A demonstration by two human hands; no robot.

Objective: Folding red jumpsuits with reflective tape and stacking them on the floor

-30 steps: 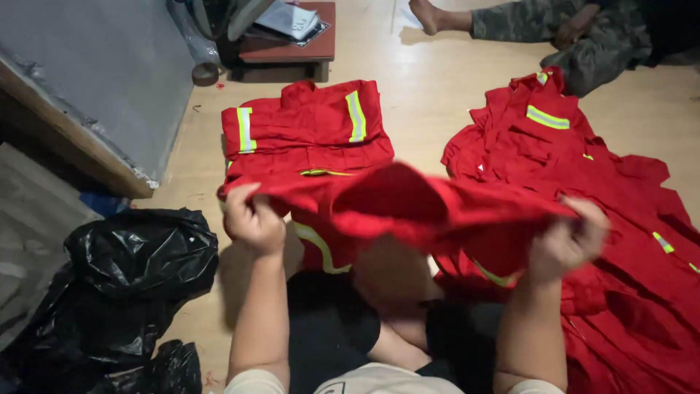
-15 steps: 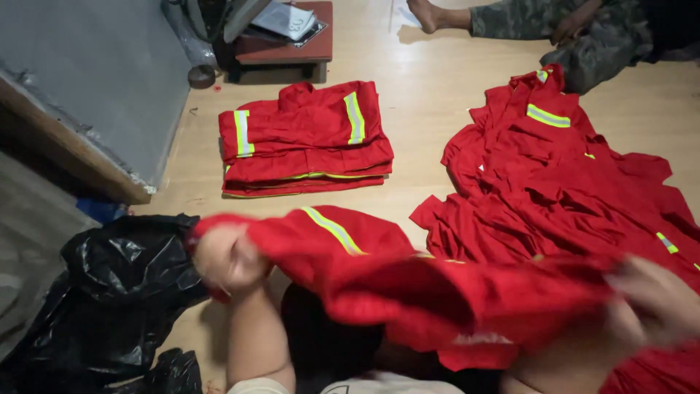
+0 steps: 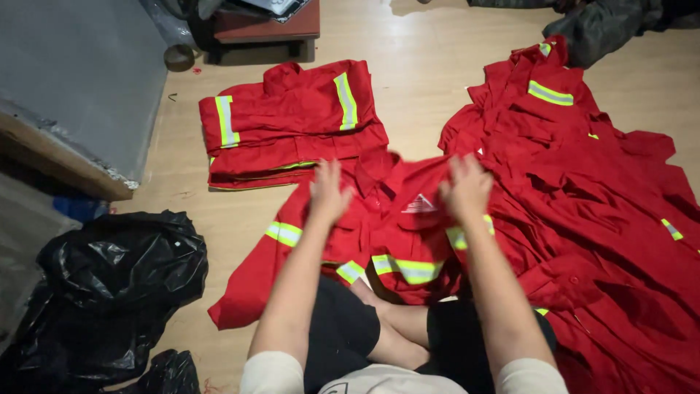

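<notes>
While the red work jacket (image 3: 379, 233) is settling flat on the wooden floor (image 3: 430, 80) just ahead of my crossed legs, I am bringing both hands down onto its upper part. A second ago the garment was bunched and stretched in the air between my fists; half a second ago it was swinging low across my lap; now it is lying front-up, one sleeve trailing toward my left knee, its yellow-and-silver reflective bands showing. My left hand (image 3: 328, 191) is hovering at or just touching the cloth near the collar, fingers loosely spread and holding nothing; my right hand (image 3: 467, 188) is resting over the chest area beside a small white triangular badge (image 3: 419, 205), fingers likewise parted, with no pinch on the fabric. That shift from gripping to open palms is telling me the jacket is laid out, and I am judging that smoothing and folding are what is in hand. Beyond it, the folded stack of matching jackets (image 3: 292, 124) is sitting squared up, apart from this one. On my right the loose heap of red garments (image 3: 598, 211) is overlapping the jacket's edge. A black plastic bag (image 3: 109, 284) is slumping at my left, and a low wooden stool (image 3: 270, 25) is standing farther off.
</notes>
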